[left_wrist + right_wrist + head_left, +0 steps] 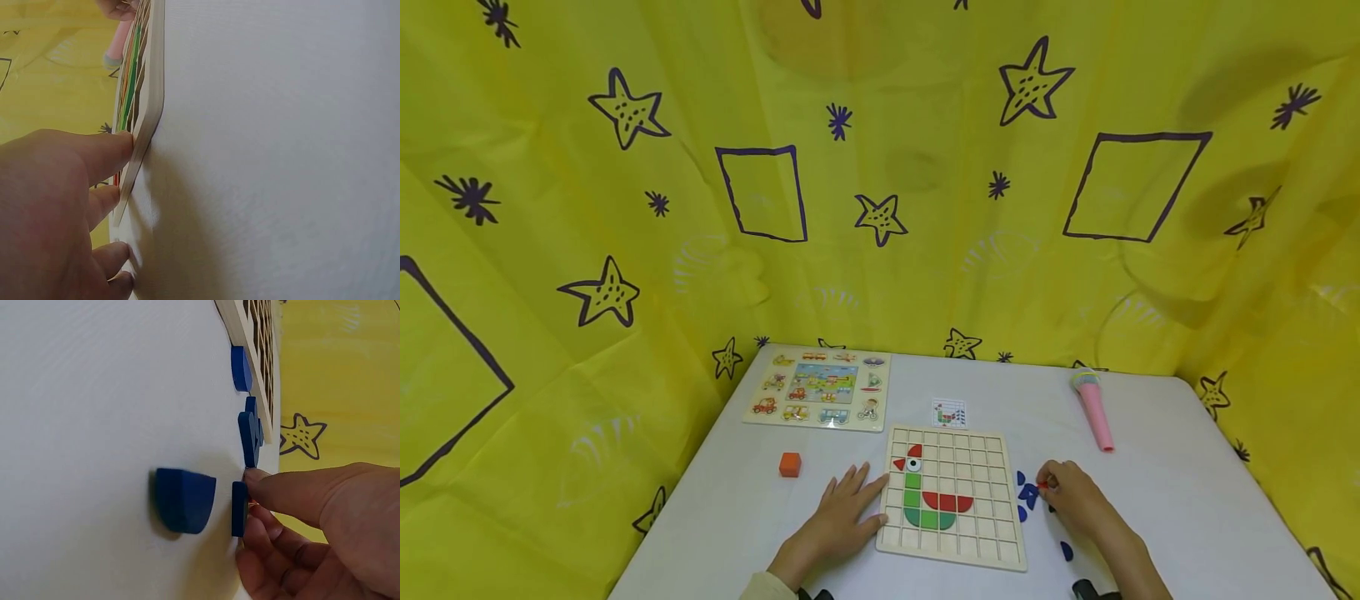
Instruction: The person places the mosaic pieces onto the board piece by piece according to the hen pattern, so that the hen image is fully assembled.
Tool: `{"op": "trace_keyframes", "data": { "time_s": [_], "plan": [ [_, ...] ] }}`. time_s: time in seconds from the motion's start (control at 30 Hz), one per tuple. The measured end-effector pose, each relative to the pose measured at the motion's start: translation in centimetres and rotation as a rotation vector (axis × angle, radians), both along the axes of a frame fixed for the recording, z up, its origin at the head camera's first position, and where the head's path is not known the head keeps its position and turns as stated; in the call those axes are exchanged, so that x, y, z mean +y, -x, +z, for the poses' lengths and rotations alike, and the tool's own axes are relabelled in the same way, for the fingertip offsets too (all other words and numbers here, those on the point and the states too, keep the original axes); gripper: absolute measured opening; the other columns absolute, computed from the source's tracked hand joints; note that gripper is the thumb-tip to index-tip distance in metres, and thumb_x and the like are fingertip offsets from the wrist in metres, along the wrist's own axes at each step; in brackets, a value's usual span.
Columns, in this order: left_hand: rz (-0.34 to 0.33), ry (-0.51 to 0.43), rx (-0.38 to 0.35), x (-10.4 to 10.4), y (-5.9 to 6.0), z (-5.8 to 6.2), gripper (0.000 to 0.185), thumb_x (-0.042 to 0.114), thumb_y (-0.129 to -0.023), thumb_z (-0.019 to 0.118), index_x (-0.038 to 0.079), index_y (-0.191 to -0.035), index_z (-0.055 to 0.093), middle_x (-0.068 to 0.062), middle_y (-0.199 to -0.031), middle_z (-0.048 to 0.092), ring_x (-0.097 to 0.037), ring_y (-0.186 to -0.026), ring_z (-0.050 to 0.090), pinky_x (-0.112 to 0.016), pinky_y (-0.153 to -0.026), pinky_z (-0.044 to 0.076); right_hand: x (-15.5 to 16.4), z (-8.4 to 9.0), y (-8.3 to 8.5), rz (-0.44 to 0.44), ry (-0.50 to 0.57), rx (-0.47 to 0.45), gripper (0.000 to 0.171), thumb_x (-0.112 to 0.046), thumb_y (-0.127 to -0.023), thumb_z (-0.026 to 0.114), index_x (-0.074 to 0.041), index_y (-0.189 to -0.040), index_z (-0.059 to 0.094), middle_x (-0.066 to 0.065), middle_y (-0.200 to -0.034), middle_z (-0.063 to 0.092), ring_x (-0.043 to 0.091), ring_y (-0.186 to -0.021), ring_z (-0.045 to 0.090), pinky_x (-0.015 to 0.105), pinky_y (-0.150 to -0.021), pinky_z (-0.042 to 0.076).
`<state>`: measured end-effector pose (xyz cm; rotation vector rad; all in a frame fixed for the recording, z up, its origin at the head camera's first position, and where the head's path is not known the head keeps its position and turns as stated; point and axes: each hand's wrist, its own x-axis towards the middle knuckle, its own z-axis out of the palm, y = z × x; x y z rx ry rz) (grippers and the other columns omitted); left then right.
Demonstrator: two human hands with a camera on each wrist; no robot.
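Note:
A wooden grid board (985, 502) lies on the table, with red, green and white pieces set in it in a bird-like shape. My left hand (844, 518) has its fingers spread, with thumb and fingertips touching the board's left edge. Right of the board, my right hand (1072, 497) pinches a small red piece (1042, 485), mostly hidden by the fingers. Several blue pieces (1032, 494) lie between that hand and the board. Closer to the wrist is a blue half-round piece (184, 500), apart from the others.
A small pattern card (950, 412) sits just behind the board. To the back left lies a picture puzzle (876, 385), with an orange cube (790, 464) in front of it. A pink toy microphone (1096, 414) is at the back right. Yellow curtains (917, 283) surround the table.

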<state>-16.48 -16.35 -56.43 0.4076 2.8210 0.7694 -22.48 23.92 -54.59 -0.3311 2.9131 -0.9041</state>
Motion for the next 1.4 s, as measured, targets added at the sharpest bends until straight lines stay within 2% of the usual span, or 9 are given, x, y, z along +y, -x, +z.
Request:
{"op": "trace_keyframes", "data": {
  "time_s": [0.27, 0.47, 0.67, 0.9, 1.17, 1.4],
  "plan": [
    [-0.004, 0.013, 0.006, 0.0, 0.1, -0.1, 0.063, 0.048, -0.103, 0.062, 0.03, -0.161, 0.046, -0.013, -0.173, 0.031, -0.04, -0.161, 0.022, -0.068, -0.127, 0.016, 0.3, 0.1, -0.1, -0.01, 0.004, -0.004, 0.011, 0.005, -0.092, 0.071, 0.001, -0.101, 0.067, 0.01, -0.093, 0.058, 0.022, -0.085, 0.056, 0.043, -0.078, 0.053],
    [-0.007, -0.005, 0.009, -0.1, 0.0, 0.1, 0.063, 0.048, -0.103, 0.062, 0.028, -0.161, 0.046, -0.014, -0.172, 0.031, -0.041, -0.161, 0.022, -0.069, -0.127, 0.015, 0.3, 0.0, -0.3, -0.037, 0.023, -0.005, 0.011, 0.003, -0.094, 0.072, 0.004, -0.101, 0.064, 0.01, -0.09, 0.056, 0.021, -0.083, 0.054, 0.039, -0.074, 0.05],
    [-0.014, -0.016, 0.006, -0.2, 0.0, 0.2, 0.063, 0.048, -0.104, 0.062, 0.027, -0.161, 0.046, -0.015, -0.172, 0.031, -0.042, -0.161, 0.021, -0.07, -0.127, 0.014, 0.2, -0.1, -0.2, -0.071, 0.018, -0.042, 0.014, 0.001, -0.095, 0.071, 0.007, -0.104, 0.062, 0.013, -0.093, 0.06, 0.023, -0.085, 0.058, 0.043, -0.078, 0.053],
    [-0.015, -0.015, -0.002, -0.2, 0.0, 0.2, 0.063, 0.048, -0.104, 0.061, 0.028, -0.161, 0.046, -0.015, -0.173, 0.03, -0.042, -0.161, 0.021, -0.069, -0.127, 0.013, 0.0, -0.2, -0.2, -0.11, 0.041, -0.083, 0.013, 0.002, -0.097, 0.068, 0.01, -0.104, 0.062, 0.014, -0.094, 0.066, 0.024, -0.085, 0.063, 0.043, -0.077, 0.056],
    [-0.005, -0.006, -0.006, -0.1, 0.2, 0.0, 0.064, 0.05, -0.104, 0.06, 0.029, -0.162, 0.045, -0.013, -0.173, 0.029, -0.041, -0.162, 0.02, -0.069, -0.127, 0.014, 0.0, -0.3, -0.4, -0.104, 0.026, -0.051, 0.011, 0.002, -0.096, 0.068, 0.009, -0.103, 0.063, 0.011, -0.093, 0.067, 0.022, -0.085, 0.063, 0.044, -0.078, 0.057],
    [-0.011, -0.011, -0.006, -0.1, 0.2, 0.1, 0.064, 0.049, -0.104, 0.061, 0.028, -0.162, 0.045, -0.014, -0.173, 0.03, -0.042, -0.161, 0.02, -0.069, -0.127, 0.014, -2.3, 0.9, -1.3, -0.138, 0.04, -0.07, 0.017, -0.002, -0.099, 0.067, 0.011, -0.109, 0.065, 0.013, -0.096, 0.068, 0.023, -0.087, 0.064, 0.046, -0.079, 0.058]
  ]
}}
